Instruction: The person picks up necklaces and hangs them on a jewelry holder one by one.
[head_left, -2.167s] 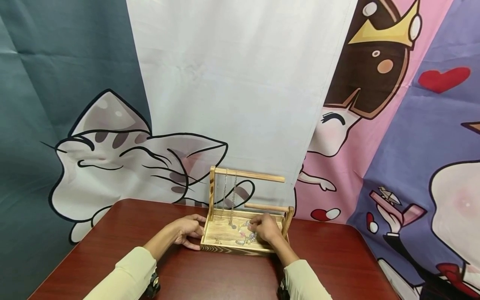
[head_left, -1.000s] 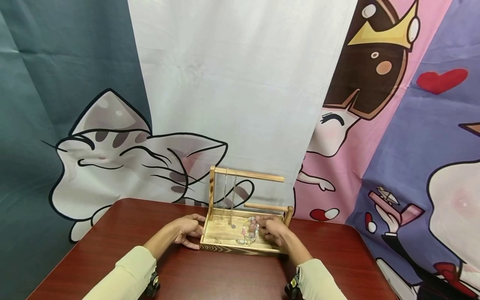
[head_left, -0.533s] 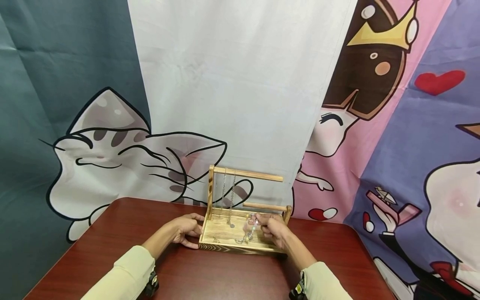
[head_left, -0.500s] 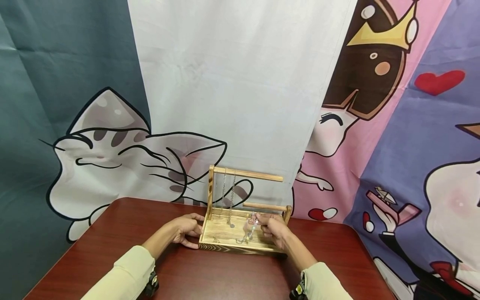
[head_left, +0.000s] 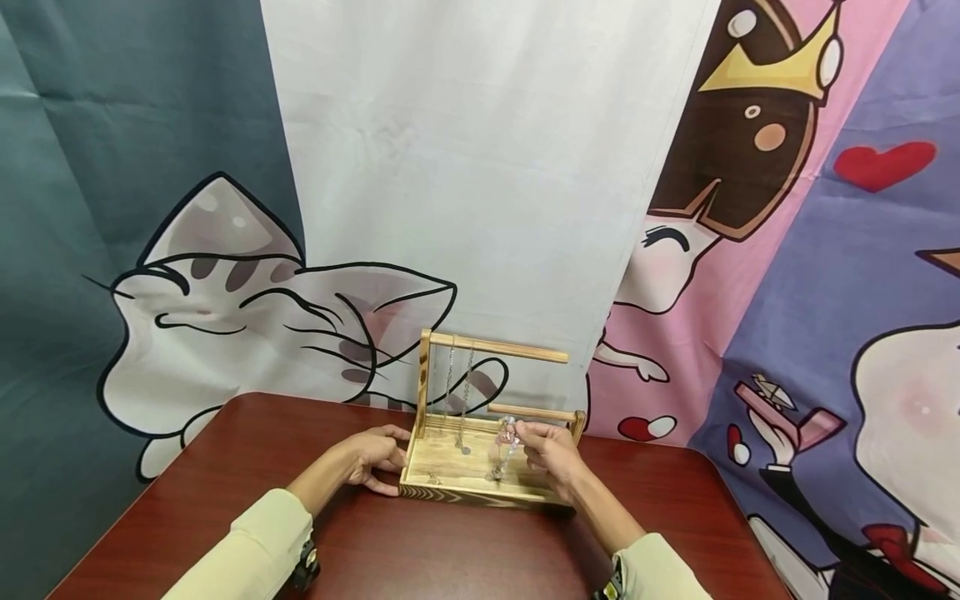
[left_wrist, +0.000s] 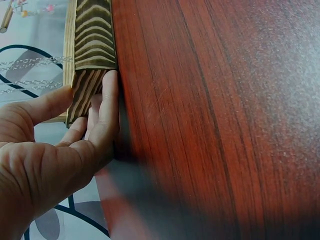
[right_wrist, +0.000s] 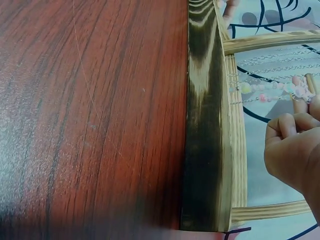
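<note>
- Lifted now: the right hand [head_left: 551, 452] has raised the beaded bracelet [head_left: 504, 450] off the tray floor, where it lay coiled a moment ago, and it dangles just below the lower bar [head_left: 531, 412].
- Thumb and fingertips pinch the bracelet's top end; its tail reaches down to the tray.
- Pale pink and clear beads run along a thin silvery chain, small and glossy.
- At the near-left corner, the left hand [head_left: 372, 458] steadies the wooden stand [head_left: 450, 492], thumb on the rim and fingers flat against its side.
- Two fine chains [head_left: 457, 392] already hang from the upper bar [head_left: 498, 348]; the bracelet, to my eye, is not yet over any bar.
- Wood is pale with scorched grain, square-edged; the table [head_left: 225, 467] is smooth reddish brown.
</note>
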